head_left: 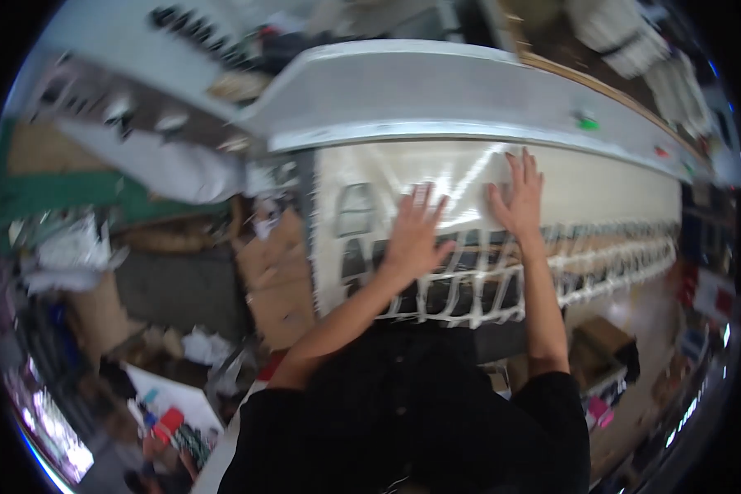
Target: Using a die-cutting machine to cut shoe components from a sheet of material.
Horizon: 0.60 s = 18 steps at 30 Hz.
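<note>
A long cream sheet point(609, 177), glossy in its middle, is spread in front of me. Its near side is cut into an open lattice of thin strips point(477, 309) with dark gaps between them. My left hand point(414, 235) lies flat over the upper edge of the lattice, fingers apart and pointing away. Farther right, my right hand point(520, 198) rests on the sheet with spread fingers, its tips near the grey beam. Neither hand holds anything. Some blur hides the finer edges.
A long grey metal beam point(420, 90) crosses behind the sheet. Brown cardboard point(280, 280) stands on the left, past a dark edge. An open carton point(598, 350) sits low on the right. At lower left, another person point(169, 457) is partly visible near a white panel.
</note>
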Motion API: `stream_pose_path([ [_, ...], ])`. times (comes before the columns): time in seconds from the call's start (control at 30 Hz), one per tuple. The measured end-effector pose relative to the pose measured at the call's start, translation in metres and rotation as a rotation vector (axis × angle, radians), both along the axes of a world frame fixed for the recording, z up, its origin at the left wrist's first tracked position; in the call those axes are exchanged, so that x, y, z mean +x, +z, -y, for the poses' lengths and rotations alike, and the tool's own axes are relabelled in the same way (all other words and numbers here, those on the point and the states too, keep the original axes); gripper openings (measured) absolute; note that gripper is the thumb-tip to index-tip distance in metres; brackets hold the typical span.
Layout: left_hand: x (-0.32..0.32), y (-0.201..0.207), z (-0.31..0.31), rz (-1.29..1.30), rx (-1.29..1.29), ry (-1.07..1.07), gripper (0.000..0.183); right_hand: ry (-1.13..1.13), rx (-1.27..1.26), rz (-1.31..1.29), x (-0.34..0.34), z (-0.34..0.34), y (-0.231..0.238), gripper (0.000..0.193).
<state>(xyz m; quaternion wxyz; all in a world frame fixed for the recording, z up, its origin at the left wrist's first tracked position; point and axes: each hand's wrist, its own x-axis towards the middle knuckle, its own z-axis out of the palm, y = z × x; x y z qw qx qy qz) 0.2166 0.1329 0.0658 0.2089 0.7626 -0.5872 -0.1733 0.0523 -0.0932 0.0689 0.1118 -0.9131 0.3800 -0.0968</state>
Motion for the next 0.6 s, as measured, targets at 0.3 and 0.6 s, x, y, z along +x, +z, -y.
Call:
stream_pose_path([
  [0.3,0.033,0.038,-0.111,-0.580,-0.289,0.236,0.040,0.127,0.021,-0.031,0.037,-0.078,-0.028,0.081],
  [0.6,0.096,-0.013,-0.143,-0.359,-0.466,0.393,0.061,0.448,0.364,0.285,0.131,-0.185,-0.005,0.067],
])
